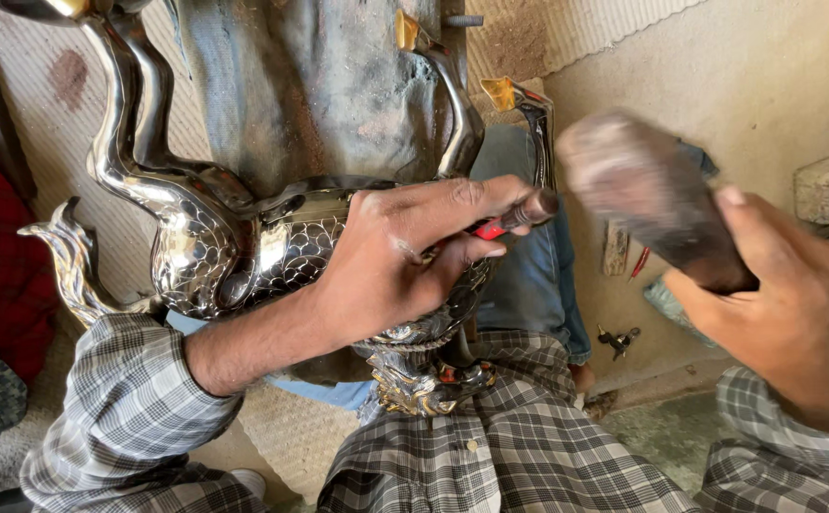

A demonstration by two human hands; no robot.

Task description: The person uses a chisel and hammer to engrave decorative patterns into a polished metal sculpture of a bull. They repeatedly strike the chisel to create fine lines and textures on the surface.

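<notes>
While the left hand rests on a silver bird-shaped metal vessel lying across the lap, its fingers pinch a red-handled punch against the scaled body. Just beside it, the right hand is wrapped tightly around a blurred mallet, raised near the punch's end.

Open gap between the punch tip and the mallet head; nothing stands in it. Left approach blocked by the silver bird-shaped vessel, its curved neck and the dark pad behind. Below, checked-cloth knees crowd the lap. Bare floor at right carries small tools, possibly keys; blurred.
</notes>
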